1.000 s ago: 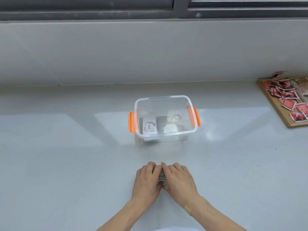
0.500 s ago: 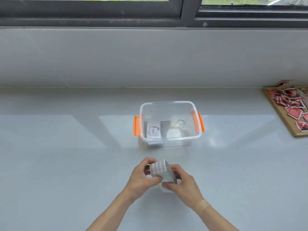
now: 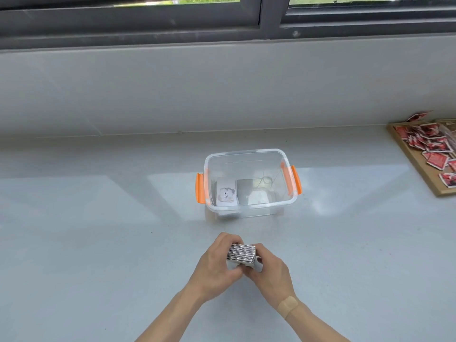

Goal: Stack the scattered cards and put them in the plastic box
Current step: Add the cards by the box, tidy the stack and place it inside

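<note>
A stack of cards with a black-and-white patterned back is squeezed between my left hand and my right hand, held on edge just above the white counter. Beyond them stands the clear plastic box with orange side clips, open at the top. Inside it, on the left of the floor, lies a white card printed "love". The hands are a short way in front of the box and apart from it.
A wooden tray with several red-and-white packets sits at the far right edge of the counter. A grey wall and a dark window frame rise behind the box.
The hands lifted the stack off the counter, where they had pressed it flat, and turned it up on edge between them. The camera view tilted upward.
</note>
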